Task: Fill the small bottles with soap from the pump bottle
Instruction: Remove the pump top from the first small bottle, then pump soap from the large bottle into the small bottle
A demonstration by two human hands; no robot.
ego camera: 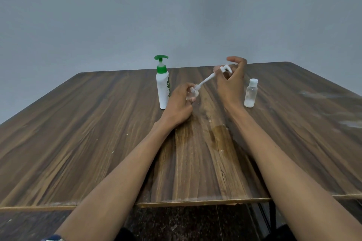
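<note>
Now the left hand (179, 103) is gripping a small clear bottle (193, 93) on the table (98, 123), fingers wrapped around it, while the right hand (230, 82) is pinching a white pump (225, 69), its tube reaching the bottle's mouth. Beside them are standing a green-topped pump bottle (163, 84) and a capped bottle (251, 93).

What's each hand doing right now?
Left hand: closed around small clear bottle.
Right hand: holding white pump top, its tube at that bottle's mouth.

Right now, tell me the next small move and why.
Probably draw the white pump dispenser clear with the right hand: its tube tip sits at the mouth of the small clear bottle in the left hand, blocking filling.
</note>
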